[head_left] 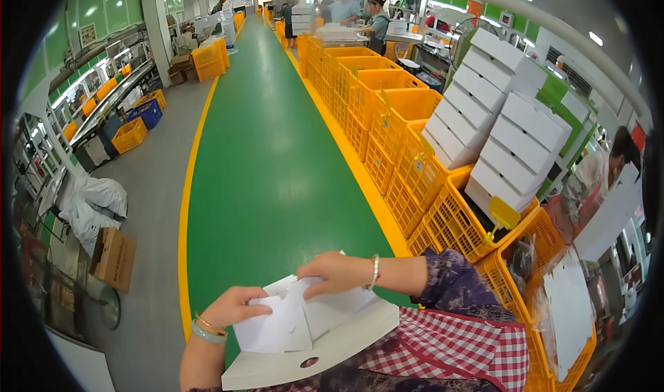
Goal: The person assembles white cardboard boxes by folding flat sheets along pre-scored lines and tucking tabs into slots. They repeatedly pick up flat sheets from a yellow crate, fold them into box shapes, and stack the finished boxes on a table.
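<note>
A white cardboard box [354,324] with a small oval hole in its near side is held low in front of me. White flaps stand up at its far side. My left hand [234,308] pinches the left white flap [266,331], thumb on the near face and fingers behind it. My right hand [334,274] is closed on the upper edge of the right white flap [339,307], with its fingertips bent over it. The two flaps meet or overlap between my hands. Part of the box bottom is out of view.
Stacked orange crates [394,143] line the right of the green walkway [277,150]. White boxes [477,88] are piled on the nearer crates. A person [595,178] bends at the far right. A brown carton [114,257] and white sacks [97,205] lie on the left.
</note>
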Demonstrator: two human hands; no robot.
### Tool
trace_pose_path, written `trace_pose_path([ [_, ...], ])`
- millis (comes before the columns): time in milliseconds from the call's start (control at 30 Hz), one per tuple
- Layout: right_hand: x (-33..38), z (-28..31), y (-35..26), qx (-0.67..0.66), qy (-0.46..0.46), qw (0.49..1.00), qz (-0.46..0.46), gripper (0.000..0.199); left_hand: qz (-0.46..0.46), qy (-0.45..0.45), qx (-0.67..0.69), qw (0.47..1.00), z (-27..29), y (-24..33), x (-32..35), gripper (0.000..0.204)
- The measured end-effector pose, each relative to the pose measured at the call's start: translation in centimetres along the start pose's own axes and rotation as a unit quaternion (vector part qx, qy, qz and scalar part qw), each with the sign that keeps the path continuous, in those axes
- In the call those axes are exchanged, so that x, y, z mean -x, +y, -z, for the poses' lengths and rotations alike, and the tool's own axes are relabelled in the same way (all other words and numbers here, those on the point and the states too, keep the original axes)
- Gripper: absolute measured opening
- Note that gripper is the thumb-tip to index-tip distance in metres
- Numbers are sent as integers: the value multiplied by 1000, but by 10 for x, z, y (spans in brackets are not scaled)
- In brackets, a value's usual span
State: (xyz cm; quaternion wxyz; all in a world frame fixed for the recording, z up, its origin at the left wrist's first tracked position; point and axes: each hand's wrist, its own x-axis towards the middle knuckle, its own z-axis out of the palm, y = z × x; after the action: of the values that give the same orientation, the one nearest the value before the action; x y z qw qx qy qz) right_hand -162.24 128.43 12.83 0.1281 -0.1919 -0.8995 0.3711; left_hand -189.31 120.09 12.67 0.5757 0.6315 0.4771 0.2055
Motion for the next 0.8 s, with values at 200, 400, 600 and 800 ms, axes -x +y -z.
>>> trace_pose_path([
  [200, -95, 61, 46, -33, -26, 999, -20, 33, 8, 97, 78, 992, 76, 4, -57, 15],
  [400, -159, 103, 80, 76, 35, 996, -17, 31, -50, 18, 33, 998, 177, 16, -132, 14],
  [600, -222, 134, 77, 119, 80, 985, -97, 31, -136, -82, 27, 987, 291, 9, -201, 16],
  [800, -290, 154, 106, 145, 109, 974, -135, 30, -130, -114, 38, 984, 371, 0, -253, 17],
])
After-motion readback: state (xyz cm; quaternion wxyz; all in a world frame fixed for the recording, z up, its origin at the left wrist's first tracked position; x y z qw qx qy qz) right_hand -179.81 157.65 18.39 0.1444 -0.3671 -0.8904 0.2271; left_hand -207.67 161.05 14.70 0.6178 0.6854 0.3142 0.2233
